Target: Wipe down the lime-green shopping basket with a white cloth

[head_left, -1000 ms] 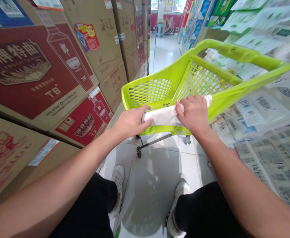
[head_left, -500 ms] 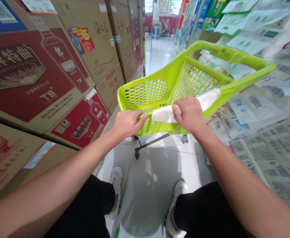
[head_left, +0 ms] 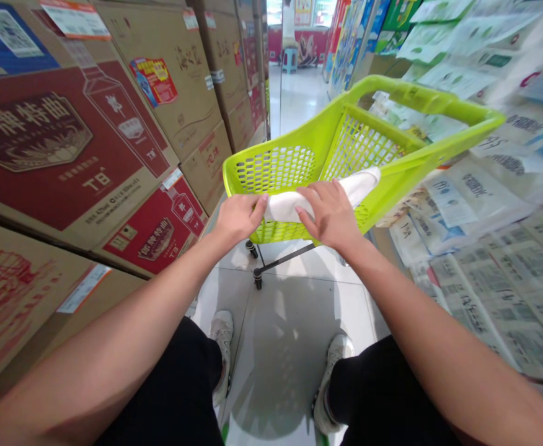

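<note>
A lime-green shopping cart (head_left: 395, 173) stands at an angle ahead of me, its perforated basket showing no goods inside. Over its near rim lies a white cloth (head_left: 281, 206). My right hand (head_left: 330, 212) is closed over the cloth, pressing it round the rim, with one end trailing to the right. On the left corner of the same rim my left hand (head_left: 240, 217) is closed, its fingertips touching the cloth's left end. The undersides of both hands' grips are hidden.
Stacked cardboard cartons (head_left: 127, 136) line the left side. Bagged packages (head_left: 476, 192) and flat packs (head_left: 508, 297) are piled on the right. A caster (head_left: 258, 279) rests on the tiled floor (head_left: 276, 334) between the rows. Farther off stands a blue stool (head_left: 289, 59).
My right hand has slid left along the rim with the cloth, whose left end now meets my left hand. The cart's handle end has shifted slightly left in view.
</note>
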A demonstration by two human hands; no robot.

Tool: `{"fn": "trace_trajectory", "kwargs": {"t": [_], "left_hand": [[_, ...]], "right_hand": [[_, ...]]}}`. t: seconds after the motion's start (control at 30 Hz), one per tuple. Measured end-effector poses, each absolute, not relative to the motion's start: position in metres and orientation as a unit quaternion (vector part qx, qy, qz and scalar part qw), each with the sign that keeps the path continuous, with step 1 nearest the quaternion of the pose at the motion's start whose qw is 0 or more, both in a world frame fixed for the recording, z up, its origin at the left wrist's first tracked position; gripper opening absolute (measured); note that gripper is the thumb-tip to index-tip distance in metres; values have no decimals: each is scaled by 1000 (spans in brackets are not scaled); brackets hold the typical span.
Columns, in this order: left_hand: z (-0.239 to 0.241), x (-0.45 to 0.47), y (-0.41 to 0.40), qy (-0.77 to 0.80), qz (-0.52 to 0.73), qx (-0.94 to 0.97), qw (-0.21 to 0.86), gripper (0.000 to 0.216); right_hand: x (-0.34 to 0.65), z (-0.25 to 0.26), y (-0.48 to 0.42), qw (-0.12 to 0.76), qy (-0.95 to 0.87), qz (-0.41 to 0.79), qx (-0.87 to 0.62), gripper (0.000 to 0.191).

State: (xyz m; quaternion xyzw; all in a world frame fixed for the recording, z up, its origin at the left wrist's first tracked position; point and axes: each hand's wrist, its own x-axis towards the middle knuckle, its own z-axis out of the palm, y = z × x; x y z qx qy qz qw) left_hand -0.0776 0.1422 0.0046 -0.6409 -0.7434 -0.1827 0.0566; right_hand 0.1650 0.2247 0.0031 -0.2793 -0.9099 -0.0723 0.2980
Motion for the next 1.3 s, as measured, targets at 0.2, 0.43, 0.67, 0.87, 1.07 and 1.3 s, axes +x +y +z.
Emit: {"fn": "trace_trajectory", "kwargs": {"t": [0.2,0.43,0.67,0.87,1.07,1.3], "left_hand": [[-2,-66,143,-756,-214,-616,58,68],[0,-65,144,-761,-207,-612,61,57],[6,-100,152,-762,-193,-616,54,51],[-1,-82,148,-703,-301,-638,94,39],[-1,-56,138,-695,-341,-631,47,22],[4,-84,153,-722,-356,-594,2,17]], "right_hand": [[216,9,274,339,-834,-130,-415,38],[157,-5,211,322,-904,-70,-272,54],[202,15,260,338,-839,-138,-403,37],[188,6,245,362,-827,-156,-402,38],[163,6,215,331,-878,-131,-318,44],[226,36,259,360,-792,-187,-456,40]]}}
